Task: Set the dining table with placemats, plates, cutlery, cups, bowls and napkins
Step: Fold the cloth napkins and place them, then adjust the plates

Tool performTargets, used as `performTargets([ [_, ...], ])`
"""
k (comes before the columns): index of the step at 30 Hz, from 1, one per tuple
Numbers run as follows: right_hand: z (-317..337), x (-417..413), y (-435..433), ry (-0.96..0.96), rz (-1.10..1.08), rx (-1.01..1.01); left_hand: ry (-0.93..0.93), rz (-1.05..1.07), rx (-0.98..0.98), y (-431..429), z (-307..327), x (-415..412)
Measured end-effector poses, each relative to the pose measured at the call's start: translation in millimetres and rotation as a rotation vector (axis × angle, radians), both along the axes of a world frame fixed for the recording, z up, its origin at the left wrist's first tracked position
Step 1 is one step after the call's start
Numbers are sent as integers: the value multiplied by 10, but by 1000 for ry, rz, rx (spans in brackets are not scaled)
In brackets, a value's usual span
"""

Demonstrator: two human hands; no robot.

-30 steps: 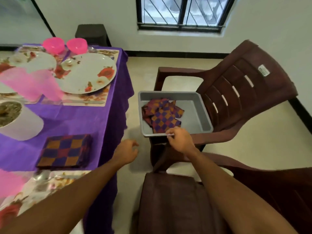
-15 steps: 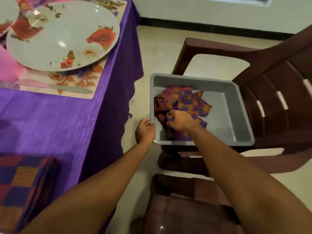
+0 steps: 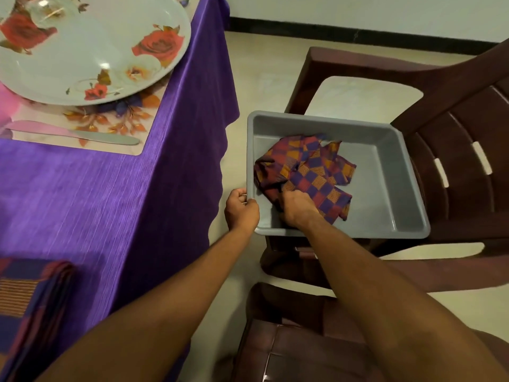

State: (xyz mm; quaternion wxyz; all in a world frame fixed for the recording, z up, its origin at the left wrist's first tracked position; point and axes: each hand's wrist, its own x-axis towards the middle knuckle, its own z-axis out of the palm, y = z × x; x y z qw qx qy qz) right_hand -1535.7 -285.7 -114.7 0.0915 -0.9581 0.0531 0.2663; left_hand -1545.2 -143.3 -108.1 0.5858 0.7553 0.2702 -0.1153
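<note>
Right hand (image 3: 296, 209), fingers curled, grips the napkins (image 3: 311, 172) lying just beyond it in the tray (image 3: 385, 188); left hand (image 3: 241, 209) clasps the near-left rim alongside.

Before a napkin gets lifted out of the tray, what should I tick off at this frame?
1. Left hand grips the gray tray by its rim: ok.
2. Right hand grips the checkered napkins inside the tray: ok.
3. Only one napkin caught: cannot tell.
4. Tray fully supported on the brown chair: cannot tell.
5. Bare purple tablecloth beside the placemat: ok.
</note>
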Motion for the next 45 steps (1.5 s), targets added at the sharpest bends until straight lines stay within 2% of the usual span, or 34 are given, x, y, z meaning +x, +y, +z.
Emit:
performTargets([
  [7, -9, -82, -36, 63, -104, -62, -3, -25, 2, 33, -17, 8],
  [14, 39, -89, -35, 69, -91, -97, 8, -17, -5, 24, -46, 29],
  [16, 116, -78, -20, -25, -169, -57, 17, -28, 5, 35, -34, 29],
  [21, 526, -80, -167, -411, -427, 142, 68, -82, 13, 71, 159, 42],
  [26, 1116, -238, -547, -650, -579, 295, -99, -225, 193, 56, 624, -74],
  [30, 1867, -263, -805, -925, -673, 389, -155, -321, 80, -8, 1073, -208],
  [33, 2463, -306, -880, -1093, -603, 458, -192, -388, 5, -64, 1372, -305],
  [35, 2726, -382, -851, -1084, -561, 449, -219, -502, -46, -96, 1510, -387],
  [40, 2753, -798, -622, -762, -449, 349, -350, -771, -69, -203, 1731, -737],
  [42, 2660, -964, -504, -693, -465, 359, -411, -853, 7, -259, 1763, -894],
  [45, 2531, -1148, -378, -584, -454, 426, -490, -826, 142, -334, 1749, -1049],
])
